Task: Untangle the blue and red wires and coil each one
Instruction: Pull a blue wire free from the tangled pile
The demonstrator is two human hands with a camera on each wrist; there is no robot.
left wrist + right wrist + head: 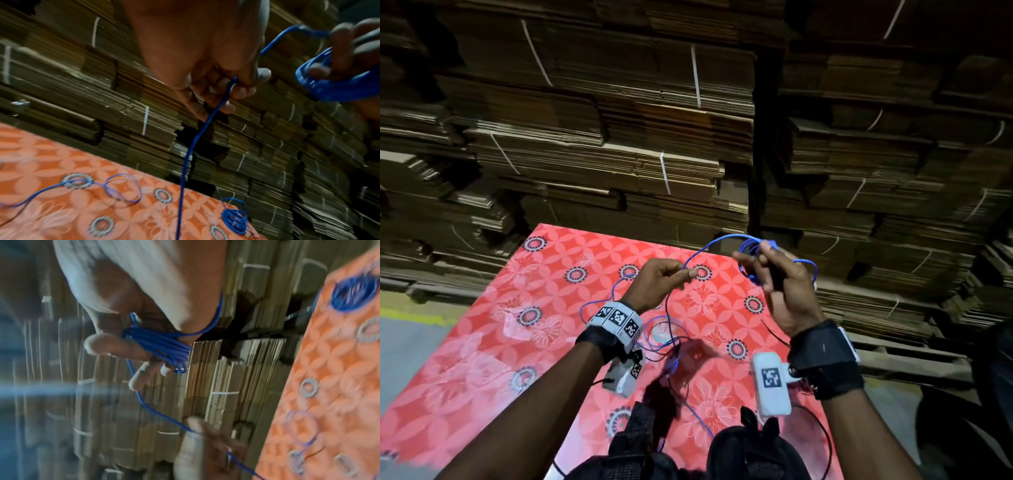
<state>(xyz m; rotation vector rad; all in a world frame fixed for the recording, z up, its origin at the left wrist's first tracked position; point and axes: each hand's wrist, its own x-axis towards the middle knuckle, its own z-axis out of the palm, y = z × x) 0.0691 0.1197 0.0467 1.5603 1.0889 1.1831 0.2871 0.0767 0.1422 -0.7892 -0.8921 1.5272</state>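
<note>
My right hand (756,260) is raised above the far right of the table, with a blue wire coil (160,344) wound in several turns round its fingers. From the coil the blue wire (722,237) arcs left to my left hand (686,272), which pinches it between thumb and fingers. Below that pinch the wire (191,146) drops to the table and trails in loose loops (668,315) under my left wrist. I cannot make out a red wire on the red cloth.
The table has a red floral cloth (482,359). A second small blue coil (234,222) lies near its far corner. Strapped cardboard stacks (619,137) rise close behind it. A black bag (750,452) sits at the near edge, and thin black cords hang from my wrists.
</note>
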